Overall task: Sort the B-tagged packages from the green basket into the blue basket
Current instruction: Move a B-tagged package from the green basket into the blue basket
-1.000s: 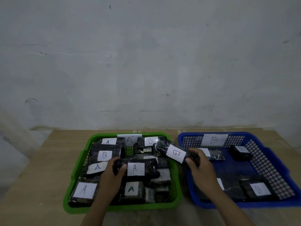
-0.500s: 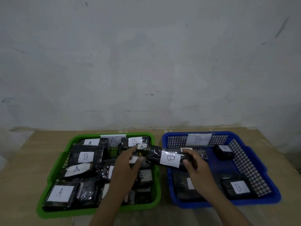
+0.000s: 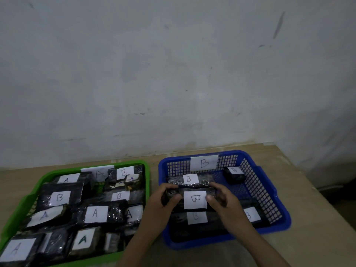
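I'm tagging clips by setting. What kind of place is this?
Probably a makeshift indoor sorting station: a bare, scuffed wall, a plain wooden table, and lettered green basket and blue basket of wrapped packages.

Dim, flat indoor light falling from above, soft shadows lying faint, corners darkening, wide-angle lens bending the edges, everything showing slightly soft.
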A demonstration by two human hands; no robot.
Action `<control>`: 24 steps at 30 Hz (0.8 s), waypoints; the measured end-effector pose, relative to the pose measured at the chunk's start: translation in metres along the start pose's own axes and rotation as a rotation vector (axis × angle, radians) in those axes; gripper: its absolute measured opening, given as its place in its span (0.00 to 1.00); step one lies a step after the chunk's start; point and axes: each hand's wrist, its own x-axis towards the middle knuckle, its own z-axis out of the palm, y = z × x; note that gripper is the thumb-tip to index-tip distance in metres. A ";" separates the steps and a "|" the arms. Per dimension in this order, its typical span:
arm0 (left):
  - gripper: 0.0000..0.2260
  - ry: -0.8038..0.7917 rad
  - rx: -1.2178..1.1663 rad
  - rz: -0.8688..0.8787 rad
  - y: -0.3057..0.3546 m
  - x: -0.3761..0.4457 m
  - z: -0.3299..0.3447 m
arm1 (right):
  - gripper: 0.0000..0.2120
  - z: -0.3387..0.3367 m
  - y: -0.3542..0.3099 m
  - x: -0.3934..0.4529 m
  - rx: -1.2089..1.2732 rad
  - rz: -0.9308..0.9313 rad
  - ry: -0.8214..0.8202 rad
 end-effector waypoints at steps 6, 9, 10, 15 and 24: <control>0.09 0.036 0.016 0.007 0.009 0.005 0.027 | 0.14 -0.023 0.012 0.007 0.001 0.015 0.072; 0.07 0.141 0.120 0.022 0.005 0.012 0.028 | 0.14 -0.031 0.010 0.014 0.020 0.007 0.122; 0.07 0.181 0.186 0.040 0.002 0.014 0.026 | 0.14 -0.034 0.010 0.018 0.015 0.015 0.158; 0.15 0.258 0.524 0.091 -0.022 0.024 0.018 | 0.15 -0.047 0.016 0.041 0.021 0.078 0.299; 0.22 0.131 0.825 0.027 -0.051 0.040 0.030 | 0.16 -0.044 0.023 0.072 -0.027 0.136 0.317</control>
